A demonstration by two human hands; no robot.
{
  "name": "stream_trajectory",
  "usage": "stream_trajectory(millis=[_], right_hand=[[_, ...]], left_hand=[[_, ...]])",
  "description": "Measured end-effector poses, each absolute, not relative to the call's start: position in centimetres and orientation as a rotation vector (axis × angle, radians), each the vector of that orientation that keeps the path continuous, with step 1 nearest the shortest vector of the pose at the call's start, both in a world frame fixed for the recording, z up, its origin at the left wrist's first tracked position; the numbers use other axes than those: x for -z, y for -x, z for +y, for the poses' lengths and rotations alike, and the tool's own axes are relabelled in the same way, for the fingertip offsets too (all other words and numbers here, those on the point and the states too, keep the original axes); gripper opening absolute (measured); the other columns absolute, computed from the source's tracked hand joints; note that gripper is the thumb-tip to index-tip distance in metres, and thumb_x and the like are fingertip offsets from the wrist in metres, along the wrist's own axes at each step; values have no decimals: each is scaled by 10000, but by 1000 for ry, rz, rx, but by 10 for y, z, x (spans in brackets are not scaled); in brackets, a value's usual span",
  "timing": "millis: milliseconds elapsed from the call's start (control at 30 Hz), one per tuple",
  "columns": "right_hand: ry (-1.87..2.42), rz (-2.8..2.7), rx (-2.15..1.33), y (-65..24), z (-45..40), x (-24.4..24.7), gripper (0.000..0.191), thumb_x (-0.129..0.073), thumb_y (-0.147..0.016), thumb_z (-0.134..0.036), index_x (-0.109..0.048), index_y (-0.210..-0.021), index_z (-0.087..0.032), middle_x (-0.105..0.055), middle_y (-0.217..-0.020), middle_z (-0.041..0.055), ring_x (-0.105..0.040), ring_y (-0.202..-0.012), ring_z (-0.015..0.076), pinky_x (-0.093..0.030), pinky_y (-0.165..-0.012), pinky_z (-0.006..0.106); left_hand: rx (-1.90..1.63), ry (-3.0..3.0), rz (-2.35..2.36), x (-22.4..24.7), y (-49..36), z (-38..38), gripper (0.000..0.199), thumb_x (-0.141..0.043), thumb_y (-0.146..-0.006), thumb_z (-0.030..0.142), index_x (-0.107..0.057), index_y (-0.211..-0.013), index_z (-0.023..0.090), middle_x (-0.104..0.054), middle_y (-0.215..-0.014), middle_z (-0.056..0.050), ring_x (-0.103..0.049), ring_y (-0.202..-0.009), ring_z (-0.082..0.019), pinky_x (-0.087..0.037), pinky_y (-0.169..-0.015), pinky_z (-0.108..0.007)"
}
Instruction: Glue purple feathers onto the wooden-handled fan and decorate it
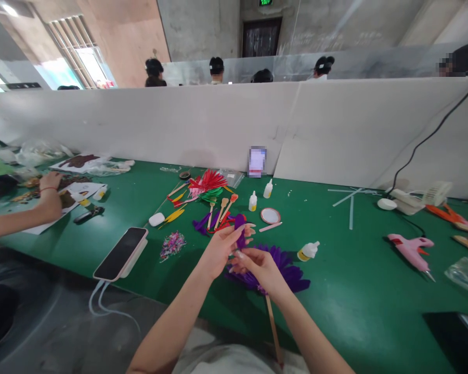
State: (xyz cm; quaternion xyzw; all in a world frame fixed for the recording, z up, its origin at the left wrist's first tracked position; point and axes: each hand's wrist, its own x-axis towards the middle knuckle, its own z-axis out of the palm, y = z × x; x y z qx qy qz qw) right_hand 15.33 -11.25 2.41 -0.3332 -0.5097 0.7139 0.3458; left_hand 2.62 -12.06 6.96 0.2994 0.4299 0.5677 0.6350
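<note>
Between the thumb and fingers of my left hand (220, 249) stands a purple feather (240, 231). My right hand (259, 265) pinches at the feather's lower end, close to the left fingertips; what exactly lies in that pinch is too small to make out. Below and behind both hands a fan of purple feathers (292, 272) on a wooden stick (273, 327) lies on the green table, its stick pointing toward me. Beyond my hands are wooden spoon-shaped sticks (223, 208), red feathers (208, 182) and a small pile of colourful bits (173, 244).
White glue bottles (309, 251) stand or lie around a small round dish (270, 216). A pink glue gun (411, 252) lies at the right, a phone (120, 253) with cables at the left edge. A co-worker's arm (42, 208) reaches in from the left. A white partition (179, 124) runs behind.
</note>
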Motion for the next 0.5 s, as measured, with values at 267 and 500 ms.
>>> stream_trajectory(millis=[267,500], right_hand=[[850,-1175,-1954,-157,-113,-34,339,-661,-698,-452,-665,-746,-116,-692,-650,54,-617,-480,108,-474,-481,209],[903,-1279,-1967,-159,-119,-28,342,-672,-669,-468,-652,-692,-127,-688,-628,49,-617,-473,110,-449,-455,200]], left_hand=[[-1356,-738,973,-58,-10,-124,405,-470,-823,451,-600,-1090,176,-567,-1192,-107,-523,-1082,-216,-427,-876,-329],[-1143,-1367,1520,-56,-12,-134,333,-566,-741,447,-572,-592,150,-556,-641,-11,-501,-674,-132,-385,-647,-248]])
